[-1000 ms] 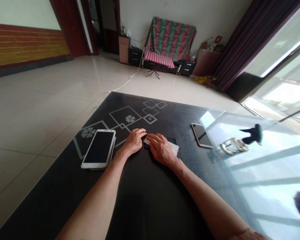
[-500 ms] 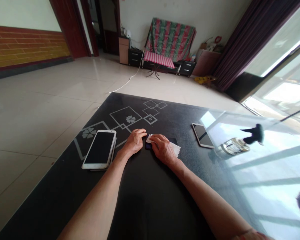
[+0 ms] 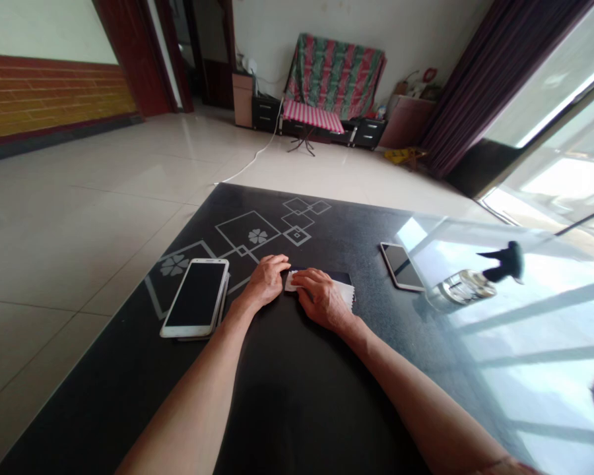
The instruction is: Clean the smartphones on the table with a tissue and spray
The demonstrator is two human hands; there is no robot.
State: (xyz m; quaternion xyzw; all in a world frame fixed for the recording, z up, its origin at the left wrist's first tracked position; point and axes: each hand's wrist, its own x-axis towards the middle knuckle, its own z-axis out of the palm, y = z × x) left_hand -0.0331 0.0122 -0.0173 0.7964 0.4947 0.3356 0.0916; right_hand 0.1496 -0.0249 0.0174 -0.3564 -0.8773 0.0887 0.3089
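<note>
A dark phone (image 3: 337,276) lies flat on the black glass table (image 3: 287,396), mostly hidden under my hands. My right hand (image 3: 321,299) presses a small white cloth (image 3: 345,293) down onto it, fingers curled over the cloth. My left hand (image 3: 266,278) rests with bent fingers at the phone's left end, touching it and steadying it.
A white phone (image 3: 197,295) lies on top of another at the left. A third phone (image 3: 400,266) lies at the right, beside a clear spray bottle (image 3: 462,287) with a black trigger lying on its side. Tiled floor and a covered cabinet (image 3: 334,79) are beyond.
My right hand with the cloth has slid back and forth a little over the dark phone. The left hand has stayed in place.
</note>
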